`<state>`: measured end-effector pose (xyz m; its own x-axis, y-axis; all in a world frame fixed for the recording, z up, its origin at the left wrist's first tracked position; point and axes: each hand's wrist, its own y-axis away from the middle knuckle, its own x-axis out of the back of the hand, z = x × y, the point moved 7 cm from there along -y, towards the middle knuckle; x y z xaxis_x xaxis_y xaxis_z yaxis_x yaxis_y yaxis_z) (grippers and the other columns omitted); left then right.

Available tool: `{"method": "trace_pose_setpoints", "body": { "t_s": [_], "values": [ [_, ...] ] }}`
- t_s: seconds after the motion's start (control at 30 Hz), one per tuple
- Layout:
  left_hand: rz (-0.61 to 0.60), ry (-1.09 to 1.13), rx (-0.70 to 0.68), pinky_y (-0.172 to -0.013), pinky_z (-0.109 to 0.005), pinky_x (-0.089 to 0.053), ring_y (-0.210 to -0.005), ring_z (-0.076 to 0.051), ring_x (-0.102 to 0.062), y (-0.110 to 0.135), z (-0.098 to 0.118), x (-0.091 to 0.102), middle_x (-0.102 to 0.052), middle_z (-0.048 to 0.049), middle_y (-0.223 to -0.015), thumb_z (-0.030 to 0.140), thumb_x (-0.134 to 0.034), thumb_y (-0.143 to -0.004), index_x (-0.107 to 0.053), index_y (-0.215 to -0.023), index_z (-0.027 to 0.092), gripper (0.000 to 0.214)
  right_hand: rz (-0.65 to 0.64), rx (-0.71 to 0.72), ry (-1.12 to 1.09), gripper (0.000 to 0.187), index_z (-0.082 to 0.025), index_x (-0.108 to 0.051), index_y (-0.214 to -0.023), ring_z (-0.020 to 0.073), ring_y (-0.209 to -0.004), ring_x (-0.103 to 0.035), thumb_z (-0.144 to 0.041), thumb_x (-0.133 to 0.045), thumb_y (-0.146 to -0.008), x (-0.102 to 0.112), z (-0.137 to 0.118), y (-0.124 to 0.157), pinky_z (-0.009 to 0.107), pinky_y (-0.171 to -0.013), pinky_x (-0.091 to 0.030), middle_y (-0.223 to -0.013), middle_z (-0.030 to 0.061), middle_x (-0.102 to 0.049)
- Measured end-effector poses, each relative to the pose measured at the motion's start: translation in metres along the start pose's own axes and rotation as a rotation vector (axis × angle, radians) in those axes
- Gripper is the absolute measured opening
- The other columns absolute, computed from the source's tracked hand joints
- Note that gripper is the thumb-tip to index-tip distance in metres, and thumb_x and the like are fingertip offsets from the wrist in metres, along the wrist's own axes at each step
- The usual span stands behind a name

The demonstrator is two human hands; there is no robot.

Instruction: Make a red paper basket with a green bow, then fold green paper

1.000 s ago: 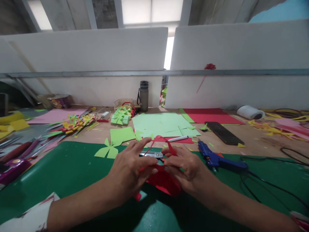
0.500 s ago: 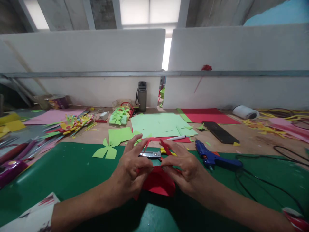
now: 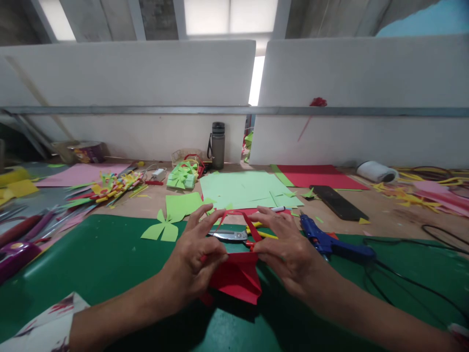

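A folded piece of red paper hangs between my two hands above the green mat, with a narrow red strip arching over its top. My left hand pinches its left side between thumb and fingers. On the other side my right hand pinches the right edge near the strip. Behind the paper lie scissors with silver blades, their handles partly hidden by my right hand. To the right of that hand rests a blue glue gun. A light green four-petal paper cutout lies left of my left hand.
Pale green sheets lie ahead, near a grey bottle. A black phone and red sheets are at the right. The glue gun's black cord crosses the mat. Colourful paper pieces and tools crowd the left.
The red paper has tilted and shifted slightly left, showing more of its folded face. My right hand has moved a little to the right, apart from my left. The camera view has shifted slightly.
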<state>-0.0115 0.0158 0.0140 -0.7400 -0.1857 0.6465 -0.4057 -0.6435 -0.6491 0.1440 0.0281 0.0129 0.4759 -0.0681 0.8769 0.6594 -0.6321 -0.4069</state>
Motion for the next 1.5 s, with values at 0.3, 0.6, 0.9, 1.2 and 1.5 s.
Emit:
{"method": "trace_pose_setpoints", "body": {
  "t_s": [0.3, 0.6, 0.9, 1.2, 1.5],
  "values": [
    [0.007, 0.072, 0.094, -0.104, -0.052, -0.032, -0.127, -0.025, -0.041, -0.003, -0.011, 0.003, -0.054, -0.0118, -0.131, 0.011, -0.053, -0.085, -0.063, -0.074, 0.018, 0.016, 0.042, -0.140, -0.151, 0.021, -0.022, -0.066, -0.082, 0.0282, -0.124, -0.045, -0.014, -0.047, -0.087, 0.010, 0.013, -0.006, 0.051, -0.097, -0.039, -0.128, 0.0093, -0.054],
    [0.047, 1.024, 0.645, -0.082, -0.039, -0.051, -0.096, -0.027, -0.065, 0.007, -0.048, -0.014, -0.067, -0.0112, -0.109, 0.053, -0.061, -0.081, -0.033, -0.138, 0.023, 0.070, 0.005, -0.595, -0.873, 0.017, -0.017, -0.065, -0.075, 0.0164, -0.072, -0.064, -0.034, -0.061, -0.078, -0.007, 0.044, -0.006, 0.028, -0.068, -0.049, -0.075, 0.0022, -0.068],
    [-0.109, 1.264, 0.662, -0.080, -0.039, -0.053, -0.092, -0.029, -0.065, 0.014, -0.051, -0.041, -0.067, -0.0135, -0.106, 0.043, -0.084, -0.056, -0.057, -0.120, 0.015, 0.075, 0.107, -0.756, -1.285, 0.032, -0.016, -0.060, -0.077, 0.0096, -0.056, -0.059, -0.041, -0.076, -0.066, -0.028, 0.059, 0.003, 0.019, -0.048, -0.042, -0.066, -0.0010, -0.064],
    [0.051, 1.132, 0.880, -0.054, -0.027, -0.056, -0.066, -0.018, -0.065, 0.024, -0.059, -0.043, -0.070, -0.0088, -0.078, 0.038, -0.078, -0.066, -0.067, -0.089, 0.011, 0.037, 0.093, -0.600, -1.266, 0.064, -0.020, -0.048, -0.120, 0.0203, -0.082, -0.067, -0.048, -0.073, -0.069, -0.030, 0.042, 0.000, 0.033, -0.070, -0.054, -0.097, 0.0090, -0.069],
    [0.105, 1.138, 0.969, -0.046, -0.021, -0.051, -0.060, -0.015, -0.062, 0.028, -0.048, -0.045, -0.068, -0.0081, -0.076, 0.036, -0.076, -0.068, -0.066, -0.094, 0.010, 0.038, 0.090, -0.529, -0.955, 0.050, -0.022, -0.053, -0.125, 0.0213, -0.100, -0.063, -0.028, -0.065, -0.077, -0.020, 0.020, -0.002, 0.033, -0.081, -0.054, -0.117, 0.0073, -0.064]
  ]
}}
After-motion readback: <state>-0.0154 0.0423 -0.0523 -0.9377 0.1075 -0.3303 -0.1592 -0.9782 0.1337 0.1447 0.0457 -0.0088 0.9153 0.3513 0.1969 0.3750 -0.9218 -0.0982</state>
